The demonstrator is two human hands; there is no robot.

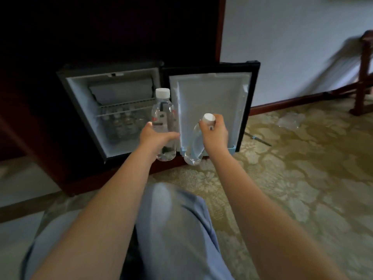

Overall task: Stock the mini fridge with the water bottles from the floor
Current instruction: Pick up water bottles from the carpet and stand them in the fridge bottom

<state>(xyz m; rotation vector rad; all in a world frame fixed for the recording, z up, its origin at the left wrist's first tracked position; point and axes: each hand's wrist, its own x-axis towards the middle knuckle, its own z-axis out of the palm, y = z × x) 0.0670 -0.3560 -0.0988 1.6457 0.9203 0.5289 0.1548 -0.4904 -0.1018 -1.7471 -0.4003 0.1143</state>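
Observation:
The mini fridge (80, 110) stands open inside a dark wooden cabinet, its door (212, 106) swung out to the right. Several bottles (123, 122) stand in rows under the wire shelf. My left hand (155, 138) grips a clear water bottle with a white cap (163, 110) upright by its middle, in front of the fridge opening's right edge. My right hand (214, 132) holds a second clear bottle (193, 146) by its neck and cap, so it hangs slightly tilted in front of the door's lower shelf.
Patterned beige carpet (282, 178) covers the floor. A crumpled clear plastic wrap (290, 120) lies to the right near the wall, with a thin dark strip (258, 138) beside the door. A wooden chair leg (363, 83) stands at far right. My knee in light blue trousers (171, 219) is below.

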